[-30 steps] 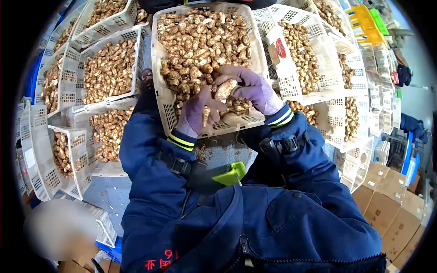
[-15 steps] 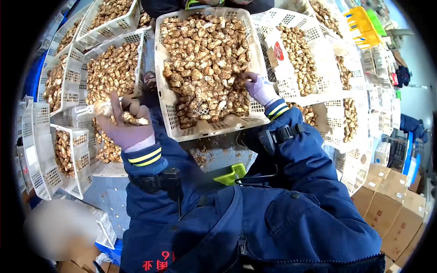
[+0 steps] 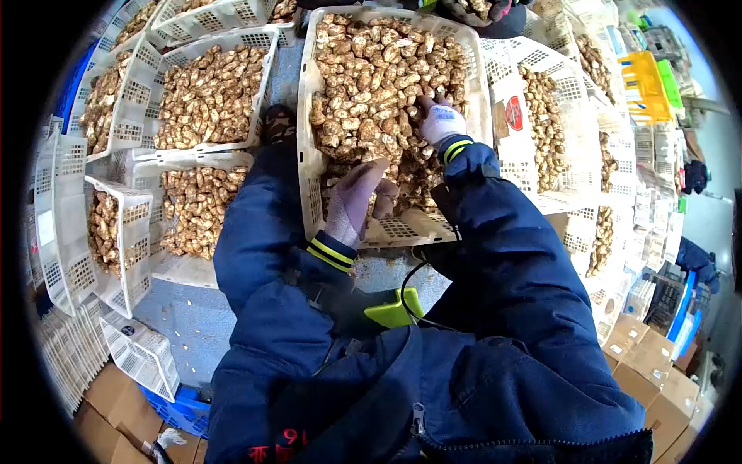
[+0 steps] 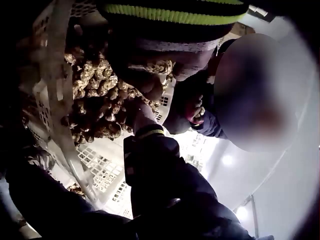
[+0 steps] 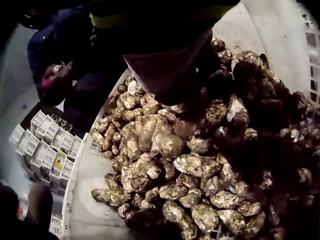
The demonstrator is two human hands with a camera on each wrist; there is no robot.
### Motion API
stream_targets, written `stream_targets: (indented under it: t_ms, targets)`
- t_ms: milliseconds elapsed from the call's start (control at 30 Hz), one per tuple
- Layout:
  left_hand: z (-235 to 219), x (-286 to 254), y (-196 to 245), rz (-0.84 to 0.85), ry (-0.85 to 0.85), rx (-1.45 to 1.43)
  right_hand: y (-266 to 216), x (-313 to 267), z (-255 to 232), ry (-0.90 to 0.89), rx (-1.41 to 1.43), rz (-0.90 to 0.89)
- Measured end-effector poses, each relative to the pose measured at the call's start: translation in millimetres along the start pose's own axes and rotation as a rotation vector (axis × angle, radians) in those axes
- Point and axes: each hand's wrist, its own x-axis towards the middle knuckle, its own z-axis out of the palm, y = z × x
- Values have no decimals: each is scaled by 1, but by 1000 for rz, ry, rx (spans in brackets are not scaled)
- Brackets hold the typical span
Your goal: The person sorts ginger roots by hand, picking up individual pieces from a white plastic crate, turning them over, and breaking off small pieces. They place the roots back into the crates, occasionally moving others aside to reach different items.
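Stubby, mottled brown-and-cream mushrooms (image 3: pixel 363 93) fill a white perforated crate (image 3: pixel 311 166) in front of me. My left hand (image 3: pixel 352 203), in a mauve glove, is over the crate's near left part. In the left wrist view a mushroom (image 4: pixel 162 67) shows in the hollow of that hand, between fingers and palm. My right hand (image 3: pixel 442 122), gloved alike, reaches into the pile near the crate's right wall. Its fingertips are down among the mushrooms and partly hidden, so I cannot tell whether they grip one. In the right wrist view, mushrooms (image 5: pixel 200 165) lie close around it.
More white crates of mushrooms stand on the left (image 3: pixel 209 97) and on the right (image 3: pixel 545 124). Beyond the far edge another person's gloved hand (image 3: pixel 506 11) shows. A lime-green object (image 3: pixel 393 308) is by my lap. Cardboard boxes (image 3: pixel 641 348) stand at the right.
A second ago both hands were together at one mushroom. Then my left hand swung out over the left crates, and it is now back over the middle crate. My right hand went into the pile.
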Motion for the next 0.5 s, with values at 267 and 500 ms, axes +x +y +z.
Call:
stream_targets:
  t_ms: [267,500]
  targets:
    - [-7,4,-3,221,-108,264,13,-72,-88,-437,1313,-286]
    - [14,-12,2,181,-281,76,-19,-166,-134,-459,1167,-454]
